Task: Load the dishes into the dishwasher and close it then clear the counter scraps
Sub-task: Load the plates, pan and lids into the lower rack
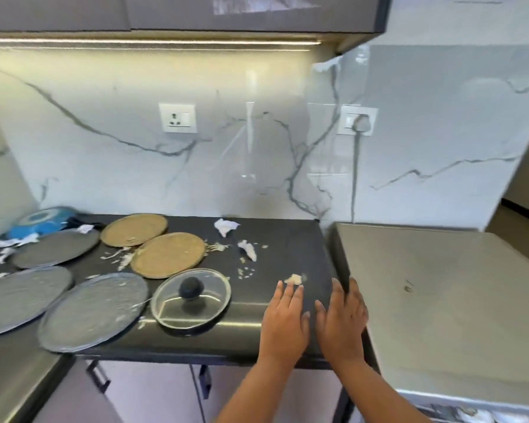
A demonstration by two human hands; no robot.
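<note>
Both hands lie flat, fingers straight and holding nothing, on the black counter (287, 239) at lower centre: left hand (284, 322), right hand (342, 323). A scrap (294, 279) sits just beyond the left fingertips. Plates (93, 311) and a glass lid (191, 297) fill the lower left.

Counter (287, 248): plates (92, 311) left, lid (191, 297) right of them, scraps (293, 279) farther right, hands beside.
</note>
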